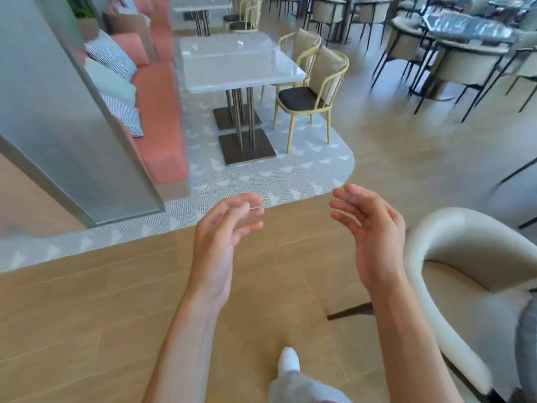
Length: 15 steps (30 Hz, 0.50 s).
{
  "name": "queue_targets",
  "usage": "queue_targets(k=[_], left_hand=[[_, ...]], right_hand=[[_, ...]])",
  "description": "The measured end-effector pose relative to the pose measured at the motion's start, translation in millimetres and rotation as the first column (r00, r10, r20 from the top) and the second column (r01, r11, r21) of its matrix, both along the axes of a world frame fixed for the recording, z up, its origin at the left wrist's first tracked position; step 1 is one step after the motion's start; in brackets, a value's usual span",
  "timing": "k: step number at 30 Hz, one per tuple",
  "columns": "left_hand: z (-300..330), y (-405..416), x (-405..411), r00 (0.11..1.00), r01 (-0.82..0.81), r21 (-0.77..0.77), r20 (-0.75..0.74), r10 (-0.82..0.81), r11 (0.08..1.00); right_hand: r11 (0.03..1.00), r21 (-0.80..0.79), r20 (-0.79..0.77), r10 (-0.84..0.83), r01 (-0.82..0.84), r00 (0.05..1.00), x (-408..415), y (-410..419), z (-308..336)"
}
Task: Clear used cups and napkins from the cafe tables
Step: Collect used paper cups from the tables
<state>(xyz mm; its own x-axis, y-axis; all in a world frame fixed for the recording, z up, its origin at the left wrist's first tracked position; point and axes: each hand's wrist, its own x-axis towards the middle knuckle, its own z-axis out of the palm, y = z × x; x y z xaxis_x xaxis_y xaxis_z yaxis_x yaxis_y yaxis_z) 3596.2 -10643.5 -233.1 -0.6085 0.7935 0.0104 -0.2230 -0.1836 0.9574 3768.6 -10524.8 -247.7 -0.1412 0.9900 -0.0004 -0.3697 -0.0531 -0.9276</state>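
Both hands are raised in front of me over the wooden floor, holding nothing. My left hand (225, 228) has its fingers loosely curled and apart. My right hand (367, 225) is open, palm turned inward. Far ahead stands a grey marble table (241, 68). On its far part lie two small crumpled white napkins, one (240, 42) near the right and one (194, 48) near the left. No cup is visible on that table. The hands are well short of the table.
A pink bench with cushions (158, 112) runs along the table's left side, and a grey partition (58, 117) stands nearer. Two yellow chairs (312, 94) flank the table's right. A cream armchair (476, 274) is close on my right. Dark tables and chairs (453, 39) fill the far right.
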Motion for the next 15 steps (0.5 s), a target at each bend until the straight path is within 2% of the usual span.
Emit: queue_targets(k=[8,11,15], left_hand=[[40.5,191.3,-91.2,0.999,-0.048,0.107,0.005,0.048,0.993],[32.8,255.1,-121.4,0.999,-0.034,0.092,0.016,0.032,0.995],[12.5,352.2,-168.7,0.999,0.04,0.071,0.032,-0.042,0.997]], right_hand=[[0.998,0.048,-0.028,0.033,-0.031,0.999,-104.3,197.9,41.7],[0.997,0.045,0.003,0.062,-0.062,0.998,-142.0,253.4,34.1],[1.0,0.01,0.041,0.021,-0.021,0.999,-188.8,334.2,11.3]])
